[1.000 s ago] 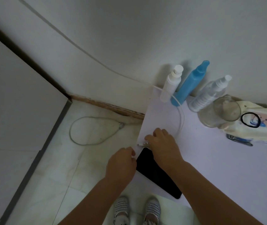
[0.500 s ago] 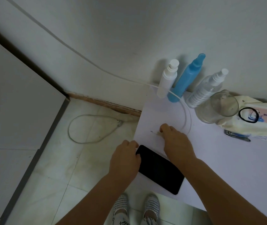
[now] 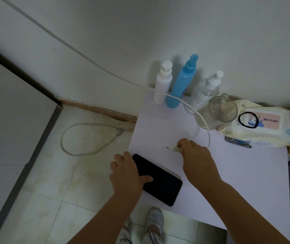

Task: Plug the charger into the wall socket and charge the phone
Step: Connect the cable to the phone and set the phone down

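Note:
A black phone (image 3: 160,182) lies screen up near the front left corner of the white table (image 3: 158,120). My left hand (image 3: 125,170) grips its left end, thumb on the screen. My right hand (image 3: 193,155) pinches the white charging cable (image 3: 87,57) just behind its connector (image 3: 172,148), whose tip points left, a little beyond the phone's far edge. The cable loops back past the bottles and runs up the wall to the upper left. No wall socket or charger block is in view.
Three spray bottles (image 3: 184,81) stand at the table's back edge by the wall, with a clear glass cup (image 3: 218,111), a pack of wipes (image 3: 262,125) bearing a black hair tie, and nail clippers (image 3: 237,140). Another grey cable (image 3: 80,138) lies looped on the tiled floor.
My right hand lifted the connector away from the phone's end and drew it to the right. My left hand slid further onto the phone, its thumb now on the screen.

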`<action>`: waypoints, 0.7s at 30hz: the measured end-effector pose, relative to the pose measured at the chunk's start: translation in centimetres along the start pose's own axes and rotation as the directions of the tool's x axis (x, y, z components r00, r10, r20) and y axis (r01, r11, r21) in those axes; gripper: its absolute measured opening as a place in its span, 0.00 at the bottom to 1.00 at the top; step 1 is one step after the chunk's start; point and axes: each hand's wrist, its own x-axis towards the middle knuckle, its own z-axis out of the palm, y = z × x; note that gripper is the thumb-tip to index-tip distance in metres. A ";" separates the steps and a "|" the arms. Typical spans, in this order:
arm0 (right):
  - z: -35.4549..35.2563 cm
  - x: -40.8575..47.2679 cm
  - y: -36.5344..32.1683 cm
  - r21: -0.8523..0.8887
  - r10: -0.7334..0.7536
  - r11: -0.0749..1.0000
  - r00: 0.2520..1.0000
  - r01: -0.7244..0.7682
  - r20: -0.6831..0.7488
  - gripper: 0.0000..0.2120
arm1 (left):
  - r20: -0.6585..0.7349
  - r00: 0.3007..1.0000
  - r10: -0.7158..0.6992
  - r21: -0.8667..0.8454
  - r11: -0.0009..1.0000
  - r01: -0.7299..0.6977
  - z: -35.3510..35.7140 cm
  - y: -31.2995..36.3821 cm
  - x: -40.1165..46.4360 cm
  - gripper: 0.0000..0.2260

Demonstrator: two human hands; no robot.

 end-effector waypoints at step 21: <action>-1.0 1.6 -4.3 0.161 -0.099 0.981 0.994 0.105 -0.047 0.11 | 0.087 0.993 -0.083 -0.988 0.123 0.097 -8.8 -5.9 3.2 0.03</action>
